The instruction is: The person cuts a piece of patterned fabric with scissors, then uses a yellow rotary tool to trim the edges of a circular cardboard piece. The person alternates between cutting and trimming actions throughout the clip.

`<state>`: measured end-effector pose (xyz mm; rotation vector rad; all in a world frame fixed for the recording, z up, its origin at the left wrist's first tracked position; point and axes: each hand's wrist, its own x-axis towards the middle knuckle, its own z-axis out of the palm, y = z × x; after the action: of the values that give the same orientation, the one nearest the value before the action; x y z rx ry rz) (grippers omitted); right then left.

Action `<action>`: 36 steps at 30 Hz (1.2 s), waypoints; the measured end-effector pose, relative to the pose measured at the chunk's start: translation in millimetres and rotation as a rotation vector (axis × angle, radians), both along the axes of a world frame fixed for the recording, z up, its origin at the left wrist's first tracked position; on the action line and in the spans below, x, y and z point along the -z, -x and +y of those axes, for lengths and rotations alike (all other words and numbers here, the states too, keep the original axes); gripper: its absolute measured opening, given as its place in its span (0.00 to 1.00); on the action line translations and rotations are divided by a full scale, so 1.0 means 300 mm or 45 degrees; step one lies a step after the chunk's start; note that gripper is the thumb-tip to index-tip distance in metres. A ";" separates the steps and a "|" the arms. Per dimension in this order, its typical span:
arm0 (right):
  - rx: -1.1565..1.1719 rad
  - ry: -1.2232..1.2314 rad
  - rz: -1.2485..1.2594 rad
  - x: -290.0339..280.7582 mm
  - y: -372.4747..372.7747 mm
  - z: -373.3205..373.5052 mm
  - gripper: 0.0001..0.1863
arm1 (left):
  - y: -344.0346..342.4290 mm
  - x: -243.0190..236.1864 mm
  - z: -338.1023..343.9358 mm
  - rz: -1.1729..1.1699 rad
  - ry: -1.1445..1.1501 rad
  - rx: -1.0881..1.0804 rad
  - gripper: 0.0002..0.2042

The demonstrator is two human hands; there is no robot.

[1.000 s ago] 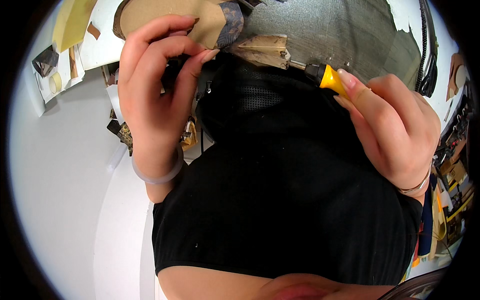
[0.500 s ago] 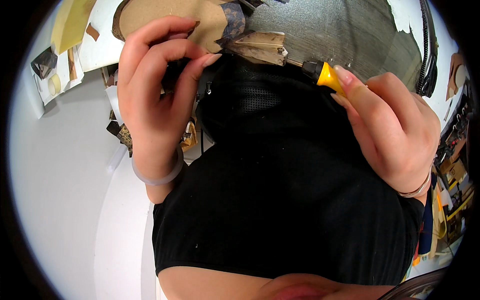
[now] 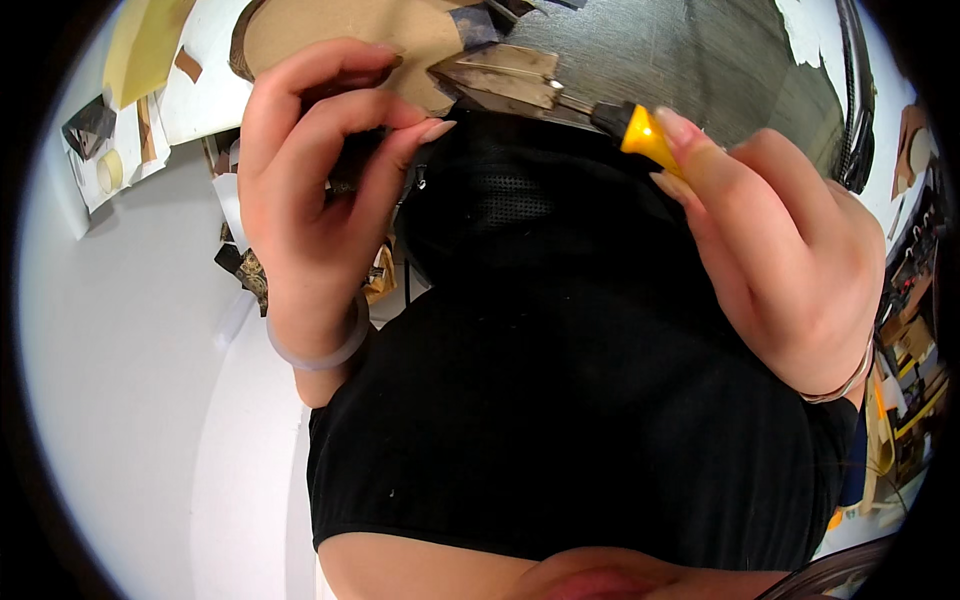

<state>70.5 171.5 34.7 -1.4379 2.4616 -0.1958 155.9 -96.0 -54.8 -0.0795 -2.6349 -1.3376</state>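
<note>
My right hand (image 3: 785, 250) grips a yellow-handled tool (image 3: 648, 138) with a black collar, a thin metal shaft and a flat, stained, trowel-shaped metal head (image 3: 505, 78). The head points left, its tip at the dark patterned border (image 3: 474, 26) of a flat tan panel (image 3: 340, 22). My left hand (image 3: 310, 190) is at the panel's near edge, with thumb and index finger pinched together just below the tool's tip. Whatever lies in that pinch is too small or hidden to make out. The other fingers curl over the panel.
A dark grey work surface (image 3: 660, 60) lies beneath the tool. A black zipper strip (image 3: 853, 100) runs along its right side. At left are a brown scrap (image 3: 187, 65), a tape roll (image 3: 109, 174) and a yellowish sheet (image 3: 145, 45). Cluttered shelves (image 3: 910, 345) stand at far right.
The tool's head and collar have shifted slightly left and away from me. My left hand's pinching fingertips have moved a little to the right and nearer me.
</note>
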 end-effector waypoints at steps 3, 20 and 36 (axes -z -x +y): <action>0.019 -0.020 -0.059 -0.008 0.012 -0.020 0.24 | -0.003 0.005 0.006 -0.024 -0.037 -0.029 0.10; 0.188 0.091 -0.174 0.006 -0.024 0.006 0.22 | 0.000 -0.014 0.006 -0.050 -0.025 -0.022 0.10; 0.177 -0.064 -0.104 -0.005 -0.030 -0.040 0.24 | 0.000 -0.006 0.002 -0.025 0.013 -0.011 0.10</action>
<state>79.4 159.3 36.1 -1.2151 2.4828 -0.2150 155.8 -95.4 -53.1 -0.0571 -2.6553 -1.3292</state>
